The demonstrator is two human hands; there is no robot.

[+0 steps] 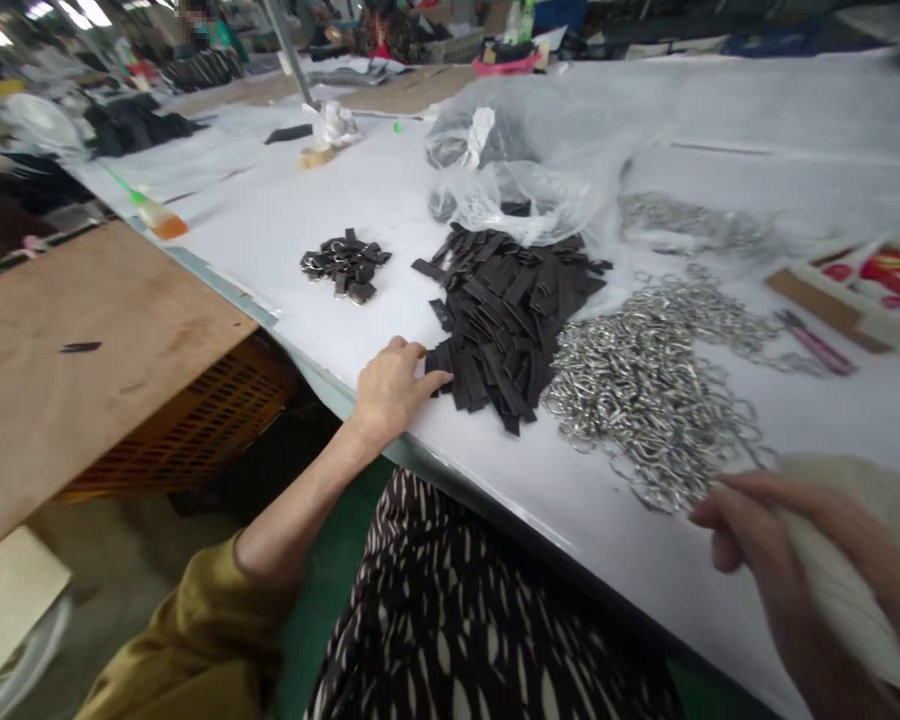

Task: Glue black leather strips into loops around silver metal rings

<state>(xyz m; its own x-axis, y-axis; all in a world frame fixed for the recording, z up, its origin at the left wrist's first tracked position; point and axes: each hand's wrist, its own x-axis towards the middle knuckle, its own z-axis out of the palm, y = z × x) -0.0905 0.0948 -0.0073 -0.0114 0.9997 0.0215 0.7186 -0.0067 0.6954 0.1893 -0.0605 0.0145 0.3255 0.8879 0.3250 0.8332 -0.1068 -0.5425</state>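
Observation:
My left hand (394,390) is at the near left edge of a pile of short black fabric strips (506,320), its thumb and forefinger closed on a strip there. On the right, my right hand (757,525) is at the near edge of a heap of silvery metal rings (645,390). Its fingertips are drawn together, blurred by motion, and I cannot make out what is between them. Further left on the table sits a small cluster of black strips with metal rings fitted (346,265).
A clear plastic bag (525,195) lies behind the strips. Pink-handled snips (817,345) and a red-printed packet (896,280) are on the right. A green-nozzled bottle (157,215) and a tape roll (316,156) stand left. An orange crate (187,430) is below the wooden board (82,370).

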